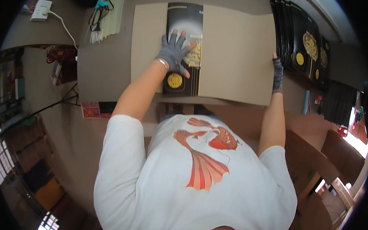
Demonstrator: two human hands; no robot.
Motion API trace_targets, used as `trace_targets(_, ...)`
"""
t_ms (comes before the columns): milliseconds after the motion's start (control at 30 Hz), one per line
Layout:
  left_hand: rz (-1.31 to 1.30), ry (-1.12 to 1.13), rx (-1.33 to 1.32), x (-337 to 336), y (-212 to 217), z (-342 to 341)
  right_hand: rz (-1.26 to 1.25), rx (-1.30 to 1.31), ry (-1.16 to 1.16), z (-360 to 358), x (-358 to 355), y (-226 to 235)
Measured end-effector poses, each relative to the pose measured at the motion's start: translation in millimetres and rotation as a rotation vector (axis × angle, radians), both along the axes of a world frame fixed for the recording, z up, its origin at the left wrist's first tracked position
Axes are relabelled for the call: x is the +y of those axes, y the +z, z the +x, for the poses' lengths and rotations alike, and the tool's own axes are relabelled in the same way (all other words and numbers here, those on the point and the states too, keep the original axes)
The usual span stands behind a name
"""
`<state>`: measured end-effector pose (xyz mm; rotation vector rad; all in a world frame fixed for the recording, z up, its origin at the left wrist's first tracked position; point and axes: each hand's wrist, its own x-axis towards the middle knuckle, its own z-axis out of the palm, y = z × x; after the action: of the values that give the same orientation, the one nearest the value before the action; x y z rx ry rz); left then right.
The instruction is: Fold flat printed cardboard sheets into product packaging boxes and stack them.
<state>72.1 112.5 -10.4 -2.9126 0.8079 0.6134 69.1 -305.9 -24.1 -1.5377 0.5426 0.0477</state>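
Black printed panel (pixel 194 55) lies at twelve o'clock under your wide-spread left hand (pixel 174 53), beige board (pixel 238 51) either side; your right hand (pixel 278 74) is at the board's two o'clock edge, its grip impossible to tell, black-and-gold packages (pixel 299 38) just beyond, pale strips (pixel 113 20) at eleven

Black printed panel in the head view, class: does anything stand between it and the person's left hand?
Nothing visible does: the left hand is spread directly over the black printed panel. The right hand is away at the brown board's right edge.
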Motion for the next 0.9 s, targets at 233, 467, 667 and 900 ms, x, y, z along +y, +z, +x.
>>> trace_targets(233, 0.069, -0.023, -0.012, -6, -4, 2, 0.246, 0.053, -0.019, 7, -2, -7)
trace_targets(467, 0.043, -0.008, -0.003, -1, -4, -1, 0.264, 0.015, 0.030, -4, 48, 32)
trace_targets(667, 0.046, 0.007, 0.008, -4, -1, -2, -0.121, -0.366, 0.369, 10, 88, 6)
trace_targets(900, 0.067, 0.017, 0.001, -5, -3, -2, -1.675, -0.294, 0.862, 9, 206, 2)
